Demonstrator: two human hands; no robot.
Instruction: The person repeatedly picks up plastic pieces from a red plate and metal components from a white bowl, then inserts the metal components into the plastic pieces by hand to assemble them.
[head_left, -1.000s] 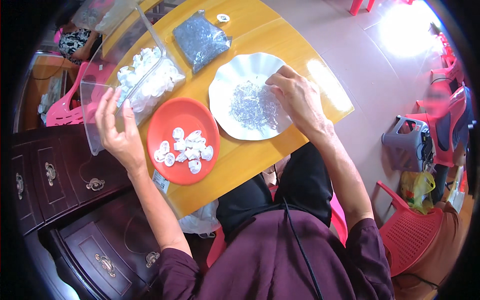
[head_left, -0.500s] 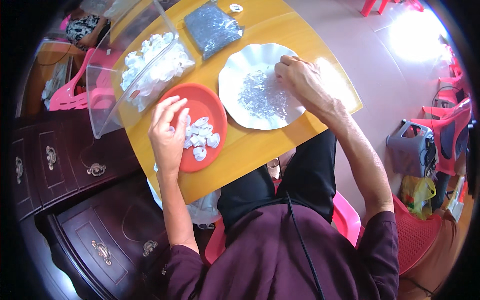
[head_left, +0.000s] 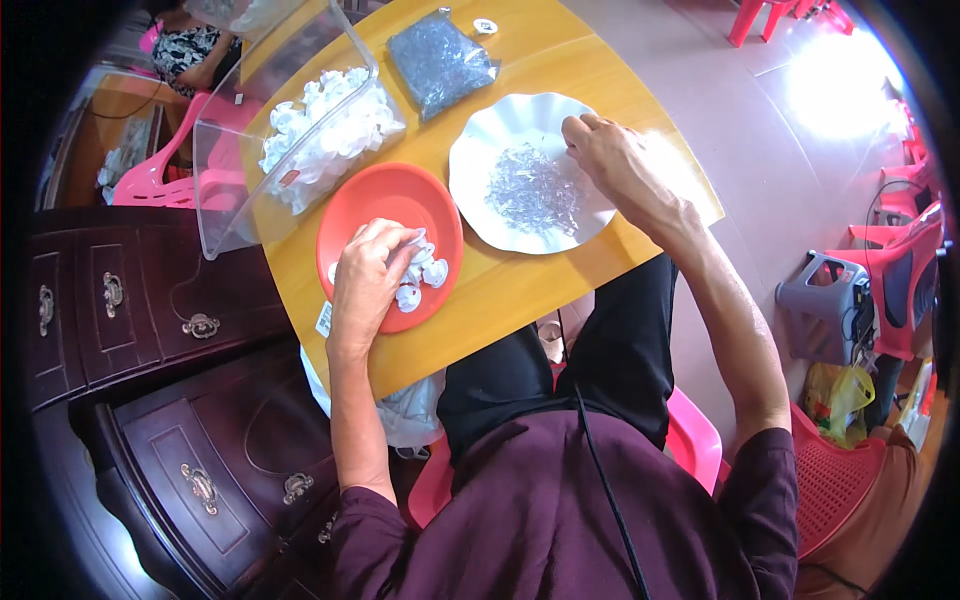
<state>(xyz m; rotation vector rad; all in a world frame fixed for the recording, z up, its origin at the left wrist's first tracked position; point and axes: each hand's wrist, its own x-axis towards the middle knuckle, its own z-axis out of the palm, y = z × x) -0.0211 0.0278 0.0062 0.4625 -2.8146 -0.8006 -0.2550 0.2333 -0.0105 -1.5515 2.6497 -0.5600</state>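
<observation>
Nearest you, the yellow table (head_left: 470, 325) reaches over your lap, with the orange plate (head_left: 388, 188) close to its near edge. Your left hand (head_left: 366, 272) is over that plate, thumb and forefinger at the small white pieces (head_left: 434, 273); whether its grip has closed on one, you cannot tell from here. A small group of these pieces lies on the plate, partly hidden by your hand, and none shows clearly enough to say whether it is finished.

A little farther, your right hand (head_left: 622, 165) is bent over the right side of the wavy white plate (head_left: 471, 172), fingertips drawn together; you cannot tell whether they pinch anything. Thin clear bits (head_left: 533, 192) lie loose across its middle, plenty of them unused by the look of it.

Beyond the orange plate, to the left, the clear box (head_left: 222, 212) holds a far bigger heap of white parts (head_left: 335, 125), so most appears left to handle. Farther off lie a filled plastic bag (head_left: 440, 63) and one lone white piece (head_left: 485, 27).
</observation>
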